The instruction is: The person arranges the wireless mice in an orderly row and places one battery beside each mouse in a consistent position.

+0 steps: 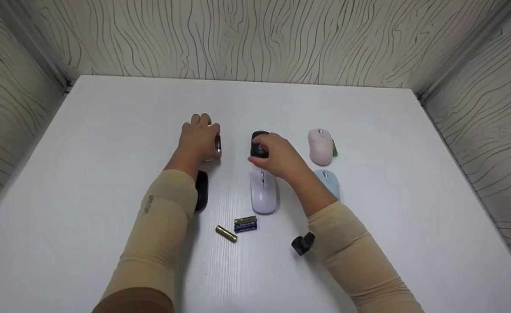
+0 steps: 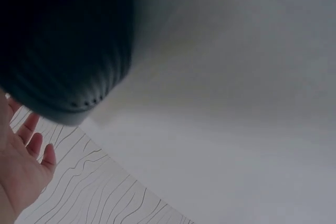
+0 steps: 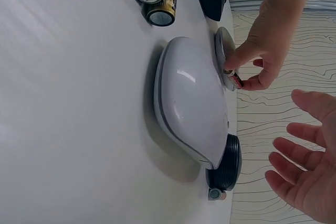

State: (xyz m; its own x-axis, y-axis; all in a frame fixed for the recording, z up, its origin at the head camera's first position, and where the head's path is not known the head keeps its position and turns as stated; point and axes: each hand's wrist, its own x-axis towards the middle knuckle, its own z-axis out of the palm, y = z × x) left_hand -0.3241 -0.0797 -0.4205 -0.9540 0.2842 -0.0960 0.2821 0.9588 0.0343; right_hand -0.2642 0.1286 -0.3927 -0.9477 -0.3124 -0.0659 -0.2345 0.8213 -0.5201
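At the centre left, my left hand (image 1: pixel 198 138) pinches a small dark red battery (image 1: pixel 218 143) between thumb and finger. In the right wrist view this battery (image 3: pixel 234 78) is held against a pale mouse (image 3: pixel 220 40). My right hand (image 1: pixel 279 154) is over a black mouse (image 1: pixel 258 150), fingers spread; the right wrist view shows the hand (image 3: pixel 310 166) apart from it. A lavender-white mouse (image 1: pixel 264 195) lies just nearer than the right hand. Another black mouse (image 1: pixel 202 191) is partly hidden by the left forearm and fills a corner of the left wrist view.
A pink mouse (image 1: pixel 320 148) lies at right with a green battery (image 1: pixel 335 149) beside it. A light blue mouse (image 1: pixel 330 180) is partly behind the right forearm. Nearer me are a gold battery (image 1: pixel 226 233) and a blue battery (image 1: pixel 245 227) touching another gold one.
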